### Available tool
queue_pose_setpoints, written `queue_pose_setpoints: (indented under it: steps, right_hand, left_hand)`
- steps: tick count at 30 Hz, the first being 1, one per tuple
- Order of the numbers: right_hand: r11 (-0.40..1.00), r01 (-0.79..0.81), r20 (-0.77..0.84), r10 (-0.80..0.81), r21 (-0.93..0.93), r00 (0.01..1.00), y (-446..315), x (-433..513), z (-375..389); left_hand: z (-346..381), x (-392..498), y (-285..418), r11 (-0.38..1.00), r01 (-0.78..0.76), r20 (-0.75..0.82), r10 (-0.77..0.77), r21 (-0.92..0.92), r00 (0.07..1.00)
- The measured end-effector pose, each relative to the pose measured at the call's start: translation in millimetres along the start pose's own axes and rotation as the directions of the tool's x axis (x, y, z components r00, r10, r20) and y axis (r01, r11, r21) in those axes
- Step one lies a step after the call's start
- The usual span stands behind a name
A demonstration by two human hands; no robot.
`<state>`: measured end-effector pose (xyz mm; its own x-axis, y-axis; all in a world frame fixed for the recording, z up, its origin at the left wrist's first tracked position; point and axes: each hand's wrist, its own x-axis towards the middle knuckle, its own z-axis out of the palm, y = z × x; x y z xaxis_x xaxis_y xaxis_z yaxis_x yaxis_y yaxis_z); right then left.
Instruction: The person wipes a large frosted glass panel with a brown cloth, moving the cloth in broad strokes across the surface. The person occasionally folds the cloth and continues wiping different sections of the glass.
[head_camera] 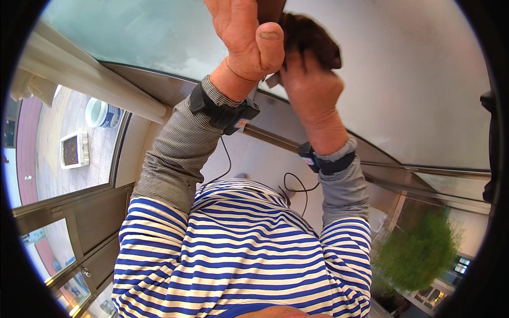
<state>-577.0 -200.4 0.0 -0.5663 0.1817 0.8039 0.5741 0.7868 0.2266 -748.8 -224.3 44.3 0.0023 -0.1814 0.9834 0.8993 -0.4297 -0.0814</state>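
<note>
My right hand [312,89] grips a bunched dark brown cloth [314,37] in front of a pale glass panel [401,79]. The cloth and fingers are slightly blurred. To its left my left hand [244,43] is raised, fingers stretched upward and thumb apart, holding nothing that I can see. It lies close to a brown frame post [271,8] between the panels; whether it touches the post or the cloudy glass [139,35] I cannot tell. Its fingertips pass beyond the top edge of the view.
Bracing the panels below is a brown metal rail [274,137]. A cream curtain [91,75] hangs at left beside an open doorway. Outside stand a bucket [102,112] and a white box of soil [74,150]. A bushy green plant [417,250] is at right. Cables [304,189] dangle from my wrist devices.
</note>
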Motion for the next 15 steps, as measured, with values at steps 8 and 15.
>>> queue_pose_setpoints:
  steps: [8,15]
  right_hand:
    - [0.985,0.005,0.221,-0.044,0.174,0.974,-27.4,-119.6,60.1]
    - [0.974,-0.117,0.221,0.073,0.192,0.973,-24.7,-180.6,79.4]
  left_hand:
    - [-0.7,0.3,7.1,0.996,0.050,0.016,-0.051,0.073,0.999]
    - [6.7,7.9,18.7,0.978,0.189,-0.038,-0.193,-0.092,0.980]
